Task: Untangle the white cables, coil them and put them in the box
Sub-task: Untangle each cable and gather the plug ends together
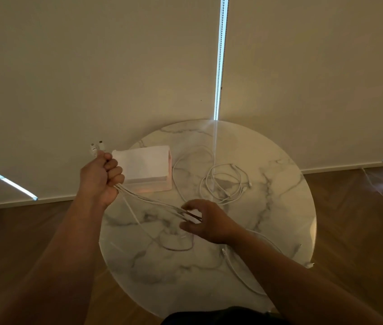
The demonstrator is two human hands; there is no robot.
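My left hand [101, 177] is raised left of the box and grips a bundle of white cables [149, 201], with two plug ends sticking out above the fist. The strands run down and right to my right hand [205, 221], whose thumb and fingers curl loosely around them above the table. More white cable loops [223, 181] lie tangled on the round marble table [279, 207], right of the box. The white box [146, 168] stands at the table's far left. Another white cable [239, 273] trails under my right forearm toward the near edge.
The table stands close to pale roller blinds [139, 66] with bright slits of daylight. Wooden floor [21, 254] surrounds it. A thin cord [382, 195] runs across the floor at the right. A small white plug [310, 265] lies at the table's right rim.
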